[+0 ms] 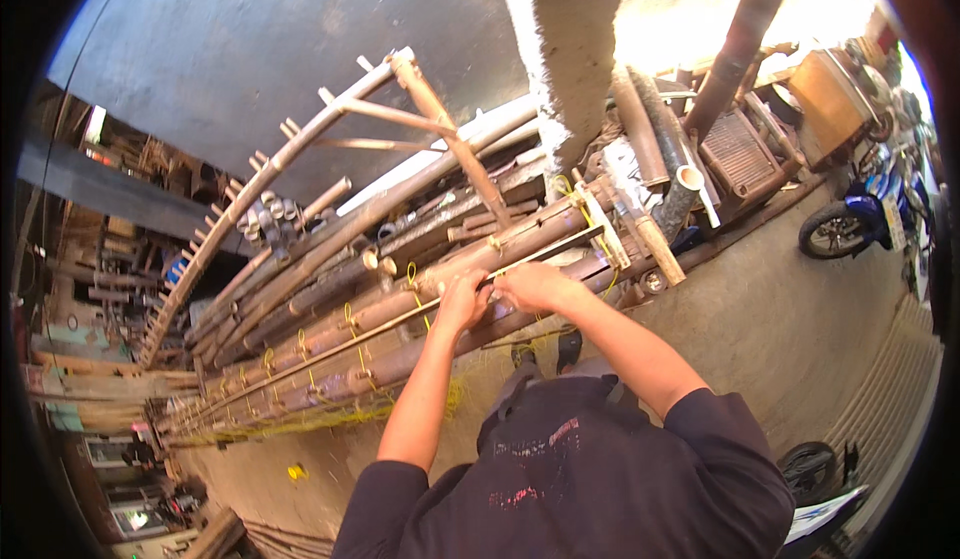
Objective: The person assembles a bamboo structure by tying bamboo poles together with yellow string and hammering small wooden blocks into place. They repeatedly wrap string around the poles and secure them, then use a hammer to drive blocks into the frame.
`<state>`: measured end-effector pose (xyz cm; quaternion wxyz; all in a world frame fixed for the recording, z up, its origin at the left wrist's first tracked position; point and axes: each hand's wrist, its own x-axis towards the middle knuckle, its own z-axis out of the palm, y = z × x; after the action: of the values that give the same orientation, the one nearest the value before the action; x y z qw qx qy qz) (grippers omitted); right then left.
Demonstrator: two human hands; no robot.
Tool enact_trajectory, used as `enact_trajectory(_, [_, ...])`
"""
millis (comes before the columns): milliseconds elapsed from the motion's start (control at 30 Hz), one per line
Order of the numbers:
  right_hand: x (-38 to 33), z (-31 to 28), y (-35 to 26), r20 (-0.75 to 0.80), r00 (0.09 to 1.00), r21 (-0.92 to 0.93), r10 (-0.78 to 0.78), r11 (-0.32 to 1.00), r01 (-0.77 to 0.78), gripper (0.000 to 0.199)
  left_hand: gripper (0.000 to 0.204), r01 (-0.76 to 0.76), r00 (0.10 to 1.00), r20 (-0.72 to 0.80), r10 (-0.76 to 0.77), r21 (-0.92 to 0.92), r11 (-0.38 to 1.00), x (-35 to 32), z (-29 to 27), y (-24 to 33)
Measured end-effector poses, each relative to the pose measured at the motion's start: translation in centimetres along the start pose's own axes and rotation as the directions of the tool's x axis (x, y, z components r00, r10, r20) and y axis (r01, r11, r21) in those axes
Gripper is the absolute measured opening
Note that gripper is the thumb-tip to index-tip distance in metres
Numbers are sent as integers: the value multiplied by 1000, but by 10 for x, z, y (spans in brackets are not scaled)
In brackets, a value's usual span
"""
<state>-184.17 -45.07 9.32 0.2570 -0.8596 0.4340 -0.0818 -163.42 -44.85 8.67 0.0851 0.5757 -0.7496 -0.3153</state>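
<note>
A long bamboo frame [400,364] runs from the lower left to the right of centre, with thick poles side by side. Yellow-green string [410,277] is looped round its poles at several places. Along it lies a thin rod [390,328], which passes where my hands meet. My left hand [463,301] is closed at this rod, its fingers curled. Close beside it, my right hand [530,287] is closed too, fingertips drawn together toward the left. What the fingers pinch is too small and covered to make out.
Behind the frame lie stacked bamboo poles [400,199] and a leaning pole with pegs [250,184]. A pillar [580,79] stands beyond. To the right are a wooden chair [740,154] and a blue motorcycle [860,221]. A yellow spool-like thing [296,472] lies on the floor.
</note>
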Motion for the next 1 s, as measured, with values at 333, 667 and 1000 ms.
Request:
enact_trajectory(333, [21,-25,14,-272,949,249,157,965,-88,23,31,34,989,-149,-21,86,996,1,8,34])
enact_trajectory(667, [26,-14,20,-280,902,711,328,702,-35,13,47,-39,998,-51,37,-47,998,8,1,24])
enact_trajectory(1000, [21,-16,19,-290,922,702,257,712,23,14,48,6,998,65,7,-193,981,15,-1,12])
